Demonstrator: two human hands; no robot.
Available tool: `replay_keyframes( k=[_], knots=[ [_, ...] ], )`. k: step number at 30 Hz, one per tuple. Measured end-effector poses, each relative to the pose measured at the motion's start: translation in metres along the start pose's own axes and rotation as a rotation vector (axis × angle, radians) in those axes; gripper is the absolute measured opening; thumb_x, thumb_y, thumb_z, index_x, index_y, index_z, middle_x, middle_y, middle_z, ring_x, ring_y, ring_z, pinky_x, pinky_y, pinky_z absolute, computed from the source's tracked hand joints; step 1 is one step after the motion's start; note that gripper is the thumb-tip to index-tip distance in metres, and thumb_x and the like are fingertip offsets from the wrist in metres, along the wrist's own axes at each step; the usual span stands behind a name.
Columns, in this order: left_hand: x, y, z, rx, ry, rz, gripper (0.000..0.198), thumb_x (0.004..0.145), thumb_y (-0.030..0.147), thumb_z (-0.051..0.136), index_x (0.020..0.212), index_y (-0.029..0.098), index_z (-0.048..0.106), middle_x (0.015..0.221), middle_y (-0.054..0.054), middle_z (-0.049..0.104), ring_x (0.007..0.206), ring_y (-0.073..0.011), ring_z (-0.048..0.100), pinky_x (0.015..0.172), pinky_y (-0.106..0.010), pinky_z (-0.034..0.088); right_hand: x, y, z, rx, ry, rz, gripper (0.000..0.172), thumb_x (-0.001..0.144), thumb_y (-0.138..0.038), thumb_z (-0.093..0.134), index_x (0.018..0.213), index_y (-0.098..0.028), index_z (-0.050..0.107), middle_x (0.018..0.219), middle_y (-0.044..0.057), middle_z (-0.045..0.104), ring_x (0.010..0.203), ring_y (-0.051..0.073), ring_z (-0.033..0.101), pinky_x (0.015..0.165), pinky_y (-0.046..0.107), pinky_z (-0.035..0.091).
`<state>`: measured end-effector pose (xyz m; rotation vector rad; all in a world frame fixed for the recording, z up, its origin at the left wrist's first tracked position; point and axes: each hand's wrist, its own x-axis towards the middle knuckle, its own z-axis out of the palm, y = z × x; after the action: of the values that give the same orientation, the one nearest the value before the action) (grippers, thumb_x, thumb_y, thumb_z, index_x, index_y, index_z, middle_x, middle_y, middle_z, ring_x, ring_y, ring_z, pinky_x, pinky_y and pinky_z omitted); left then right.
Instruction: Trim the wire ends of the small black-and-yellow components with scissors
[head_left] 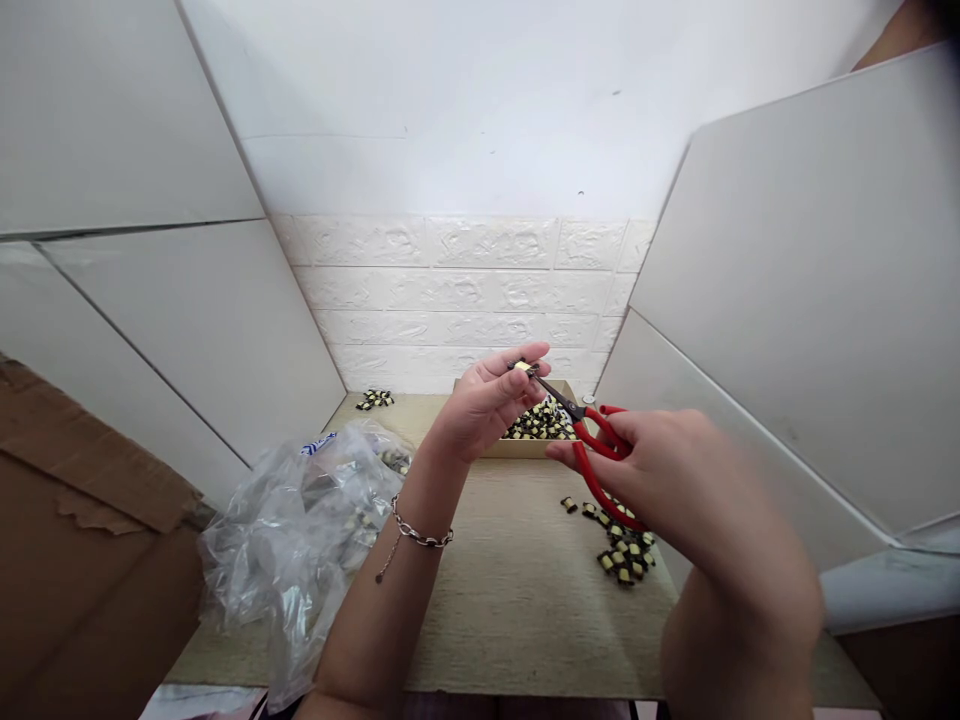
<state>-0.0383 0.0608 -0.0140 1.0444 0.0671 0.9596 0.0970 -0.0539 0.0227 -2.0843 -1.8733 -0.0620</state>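
Note:
My left hand (480, 408) pinches a small yellow-and-black piece (523, 367) between thumb and fingers, raised above the table. In my right hand (667, 465) are scissors with red handles (601, 480), their loops apart. The dark blades point left and their tips reach the piece; whether they touch it I cannot tell. Behind and below both hands stands a shallow tan box (499, 451) holding many similar pieces (536, 424). A loose heap of such pieces (626, 555) lies on the table below my right hand.
A crumpled clear plastic bag (300, 540) with more pieces inside lies left of my forearm. A small cluster of pieces (374, 399) sits at the table's back left. White panels (787, 300) wall in both sides, and a cardboard box (90, 560) stands at left.

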Motion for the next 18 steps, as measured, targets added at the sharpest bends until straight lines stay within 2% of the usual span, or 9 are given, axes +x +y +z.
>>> replay_keyframes(
  k=[8, 18],
  knots=[
    [0.0008, -0.0031, 0.0024, -0.053, 0.010, -0.029, 0.027, 0.062, 0.026, 0.072, 0.087, 0.016, 0.065, 0.075, 0.001, 0.062, 0.058, -0.0026, 0.054, 0.067, -0.018, 0.046, -0.0007, -0.0002, -0.0006, 0.006, -0.001, -0.023, 0.050, 0.070, -0.067, 0.041, 0.054, -0.022, 0.054, 0.042, -0.001, 0.049, 0.037, 0.011, 0.038, 0.038, 0.022, 0.023],
    [0.0017, -0.0077, 0.0045, -0.131, -0.004, -0.062, 0.026, 0.064, 0.027, 0.071, 0.086, 0.016, 0.065, 0.074, 0.002, 0.061, 0.058, -0.0019, 0.052, 0.067, -0.019, 0.048, -0.0001, -0.0012, -0.0009, 0.004, -0.018, 0.003, 0.051, 0.070, -0.068, 0.040, 0.051, -0.021, 0.050, 0.041, -0.001, 0.048, 0.037, 0.011, 0.037, 0.037, 0.022, 0.024]
  ],
)
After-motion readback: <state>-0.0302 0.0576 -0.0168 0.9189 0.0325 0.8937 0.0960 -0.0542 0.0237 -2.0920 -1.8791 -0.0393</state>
